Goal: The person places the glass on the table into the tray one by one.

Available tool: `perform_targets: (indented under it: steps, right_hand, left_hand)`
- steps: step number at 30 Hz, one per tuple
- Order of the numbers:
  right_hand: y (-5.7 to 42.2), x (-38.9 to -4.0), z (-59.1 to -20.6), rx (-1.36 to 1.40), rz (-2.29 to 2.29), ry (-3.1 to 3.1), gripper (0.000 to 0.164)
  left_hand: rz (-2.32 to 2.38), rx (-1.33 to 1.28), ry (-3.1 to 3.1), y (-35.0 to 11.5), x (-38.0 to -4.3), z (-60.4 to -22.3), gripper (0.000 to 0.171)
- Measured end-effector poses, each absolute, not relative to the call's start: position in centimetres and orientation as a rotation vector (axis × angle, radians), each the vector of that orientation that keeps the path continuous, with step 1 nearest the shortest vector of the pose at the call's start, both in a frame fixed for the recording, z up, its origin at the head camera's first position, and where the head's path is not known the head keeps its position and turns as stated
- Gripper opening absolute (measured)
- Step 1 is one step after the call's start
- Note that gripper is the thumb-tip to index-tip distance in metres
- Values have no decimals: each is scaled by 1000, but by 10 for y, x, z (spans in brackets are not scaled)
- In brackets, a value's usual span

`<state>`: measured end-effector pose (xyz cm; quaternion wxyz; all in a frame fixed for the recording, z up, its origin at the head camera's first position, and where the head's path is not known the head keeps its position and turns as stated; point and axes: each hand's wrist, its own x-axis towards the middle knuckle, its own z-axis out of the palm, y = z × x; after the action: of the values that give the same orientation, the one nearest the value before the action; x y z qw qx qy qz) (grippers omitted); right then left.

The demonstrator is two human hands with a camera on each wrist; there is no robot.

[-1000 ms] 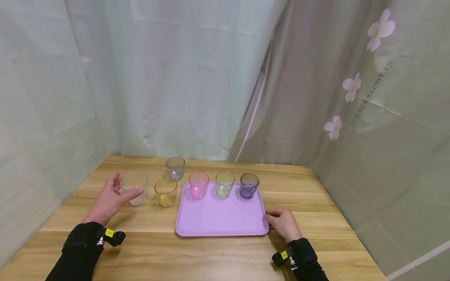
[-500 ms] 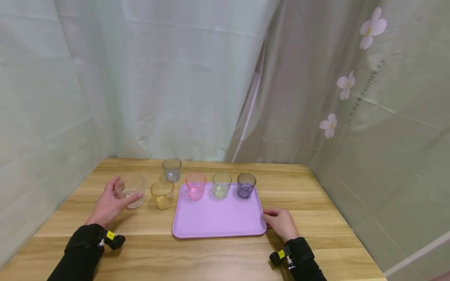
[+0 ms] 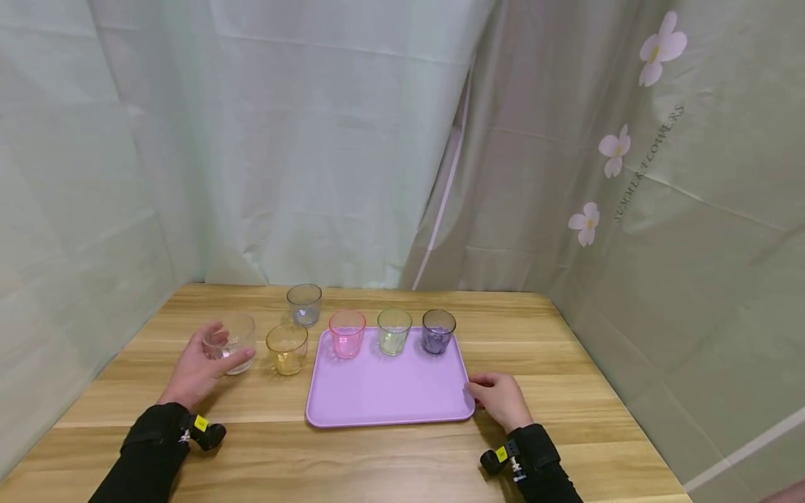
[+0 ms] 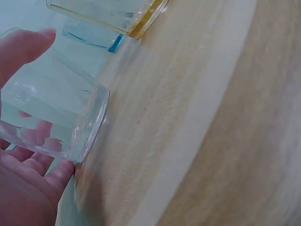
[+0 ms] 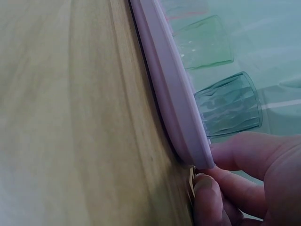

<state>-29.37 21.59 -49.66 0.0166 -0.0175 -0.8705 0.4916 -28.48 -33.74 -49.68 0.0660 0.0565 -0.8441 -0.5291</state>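
My left hand (image 3: 196,369) is around a clear glass (image 3: 230,344) at the left of the table. Its thumb lies on the near side, and fingers show through the glass in the left wrist view. Whether the base is quite level on the wood is hard to tell. My right hand (image 3: 503,401) pinches the right edge of a purple tray (image 3: 390,399), thumb above and fingers partly hidden below. Along the tray's far side stand a pink glass (image 3: 347,337), a green glass (image 3: 394,334) and a dark purple glass (image 3: 437,334).
An amber glass (image 3: 287,351) stands between the clear glass and the tray. Behind it is a grey-blue glass (image 3: 305,306). Pale curtains (image 3: 327,154) enclose the wooden table (image 3: 352,464) at the back and sides.
My left fingers have closed in around the clear glass. The right hand keeps its hold on the tray edge. The head view has shifted slightly.
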Motion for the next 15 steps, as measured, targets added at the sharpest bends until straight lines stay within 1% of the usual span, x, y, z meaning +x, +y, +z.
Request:
perform_targets:
  steps: [15]
  right_hand:
    - [213,-290,-492,-51,1522,-2698,23]
  left_hand:
    - [-1540,205,-2548,-336,-283,-497,111]
